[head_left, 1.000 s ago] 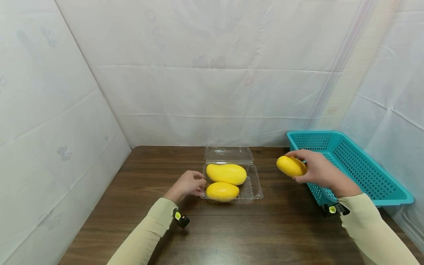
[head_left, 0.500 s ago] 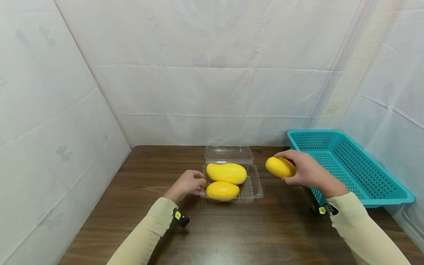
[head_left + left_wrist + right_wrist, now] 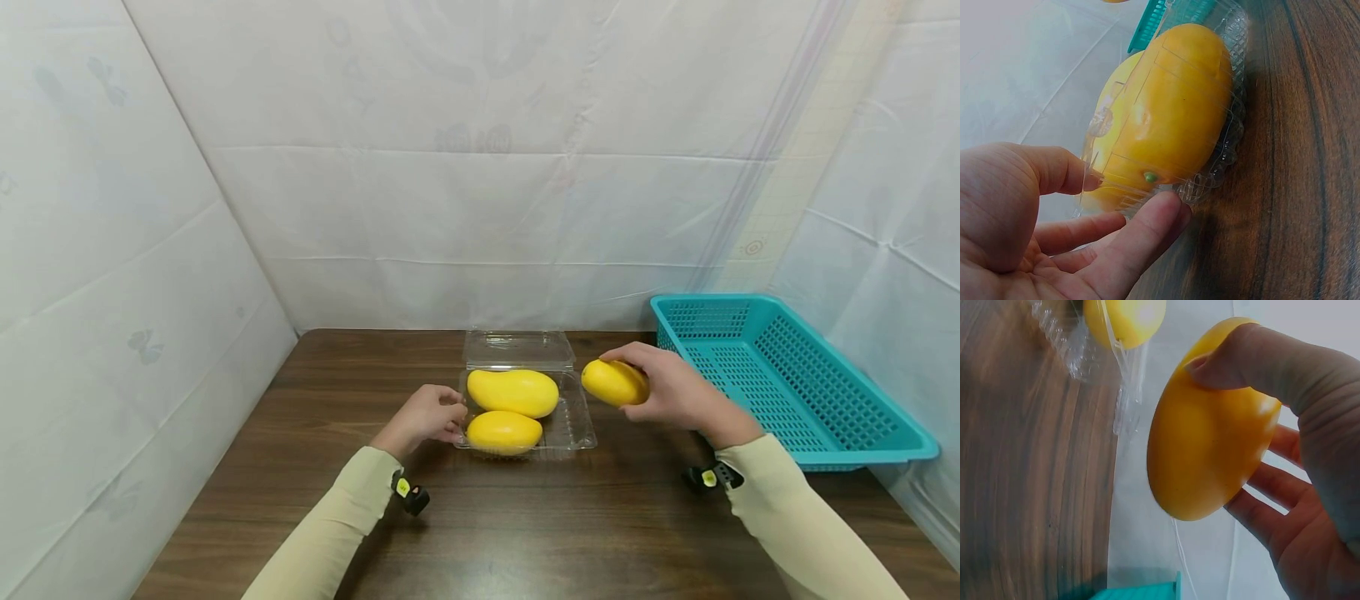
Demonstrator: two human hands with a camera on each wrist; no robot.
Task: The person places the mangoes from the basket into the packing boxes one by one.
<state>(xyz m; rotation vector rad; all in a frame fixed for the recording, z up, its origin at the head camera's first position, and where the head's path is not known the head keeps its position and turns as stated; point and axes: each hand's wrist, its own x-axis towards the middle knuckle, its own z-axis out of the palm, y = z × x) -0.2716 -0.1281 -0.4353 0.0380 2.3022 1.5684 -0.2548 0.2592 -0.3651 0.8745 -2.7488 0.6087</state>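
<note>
My right hand (image 3: 671,387) grips a yellow mango (image 3: 613,383) between thumb and fingers, just above the table and right of the clear plastic clamshell container (image 3: 573,421). In the right wrist view, the thumb lies across the held mango (image 3: 1207,444) and the fingers curl behind it. Two more mangoes lie in the container, a longer one (image 3: 517,392) at the back and a shorter one (image 3: 504,433) in front. At the container's left side, my left hand (image 3: 426,415) pinches its wall, as the left wrist view shows beside the near mango (image 3: 1175,100).
The container's lid (image 3: 517,350) lies folded back toward the white sheet wall (image 3: 465,208). A turquoise perforated basket (image 3: 795,375) stands at the right on the dark wooden table (image 3: 525,533), behind my right forearm.
My right hand has carried the mango leftward, away from the basket's edge and closer to the container. The left hand and the two mangoes in the container stay put.
</note>
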